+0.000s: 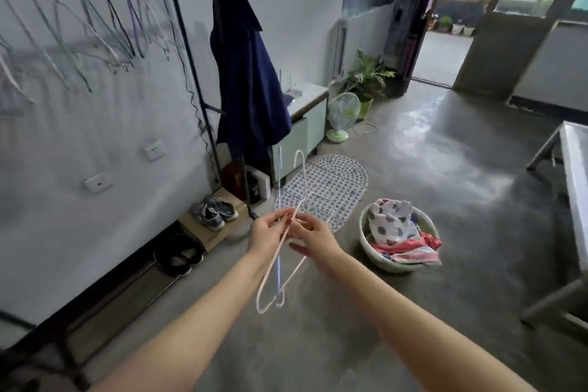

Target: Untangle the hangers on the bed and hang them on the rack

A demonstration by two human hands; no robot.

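A: White wire, that's what you've got up front: a white wire hanger (294,232) crossed with a thin blue hanger (279,251), held out over the concrete floor (413,169), between you and the clothes rack (197,73).

B: Both your hands are on them. Your left hand (270,232) pinches the wires at the crossing, fingers curled round them. Your right hand (313,237) is at the same spot, fingers bent in against the white wire, though I can't tell how firmly it grips.

A: So how would you work this one?

B: Keep the left hand as the anchor on one hanger only. Let the right hand turn the other, slowly, until its wire slides out of the loop. Don't pull straight apart; thin wire like this likely bends or snags.

A: And how are they lying?

B: The white one runs long, tilted. Its hook points up and away from you, toward the patterned mat (327,191), and its rounded shoulder hangs low, near your forearms. The blue one stands almost upright, a straight line from above your hands to below them.

A: Plenty of hangers already on the rail (95,25), left of the dark blue coat (248,73).

B: The hook is already up, so once it's free, carrying it left to the rail should be easy.
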